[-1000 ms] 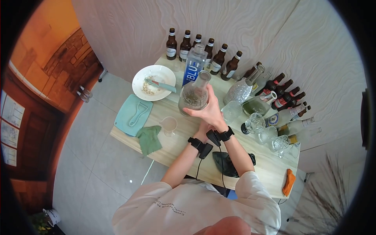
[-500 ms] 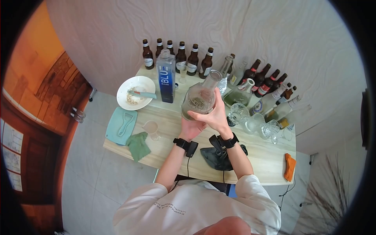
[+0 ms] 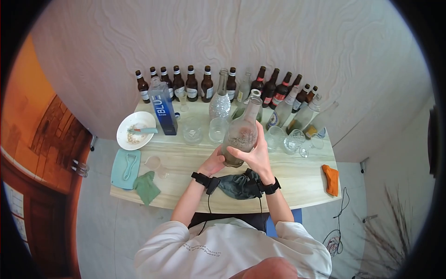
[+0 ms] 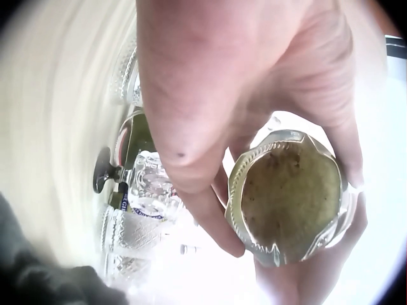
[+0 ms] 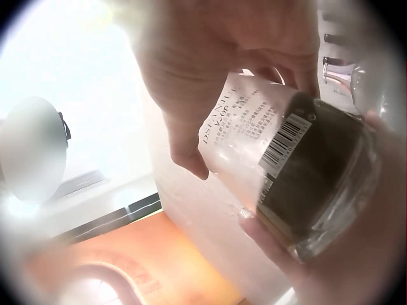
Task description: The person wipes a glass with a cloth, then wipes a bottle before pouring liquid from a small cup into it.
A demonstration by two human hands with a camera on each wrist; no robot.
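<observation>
Both hands hold a clear glass bottle [image 3: 241, 136] above the middle of the table, its neck leaning up and to the right. In the right wrist view, the bottle [image 5: 245, 130] shows a printed label with a barcode and dark liquid toward its base. My right hand [image 3: 258, 157] grips its body from the right, thumb across the front. Low down by the base, my left hand [image 3: 214, 162] holds it from the left; the left wrist view shows fingers either side of the round base [image 4: 289, 200]. A dark cloth [image 3: 237, 186] lies below the hands.
Behind stand brown beer bottles [image 3: 191, 86], a tall blue-labelled bottle [image 3: 164, 109] and a textured decanter [image 3: 219, 106]. Glasses [image 3: 292, 140] cluster right, near an orange cloth [image 3: 331, 180]. Left are a white plate [image 3: 121, 132] with a knife, a teal board [image 3: 118, 173] with a peeler, and a green cloth [image 3: 147, 187].
The head view has swung, shifting the tabletop things left and lower. Both hands keep hold of the bottle and have drawn it away from the blue-labelled bottle, toward the table's middle.
</observation>
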